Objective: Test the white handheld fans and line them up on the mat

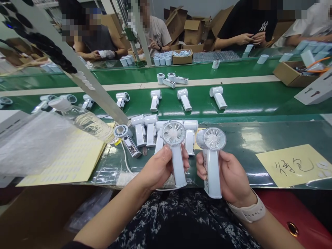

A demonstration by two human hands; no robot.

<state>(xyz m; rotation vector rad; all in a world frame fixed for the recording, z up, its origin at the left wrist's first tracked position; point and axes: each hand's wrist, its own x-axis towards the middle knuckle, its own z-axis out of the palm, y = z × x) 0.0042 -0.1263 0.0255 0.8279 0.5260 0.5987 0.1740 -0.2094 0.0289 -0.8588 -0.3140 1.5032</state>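
Observation:
My left hand (162, 164) is wrapped round the handle of a light blue handheld fan (178, 166), held upright with its clear bladed face toward me. Beside it, my right hand (232, 176) grips a second handheld fan (212, 173) in the same pose, slightly turned. The two fans are apart. Just behind my left hand, several more fans (140, 133) lie side by side on the bench, partly hidden by the held ones. Another fan (128, 140) with a ring-shaped head and bare circuitry in its handle lies to their left, near a white cable (126, 159).
A slanted post (103, 100) rises at left, beside a clear bottle (90, 121) and yellow sticker sheets (70, 162). A handwritten yellow sheet (287, 166) lies at right. Fans (184, 100) rest spaced along the green conveyor (241, 100). Several co-workers sit opposite; a small carton (298, 74) stands far right.

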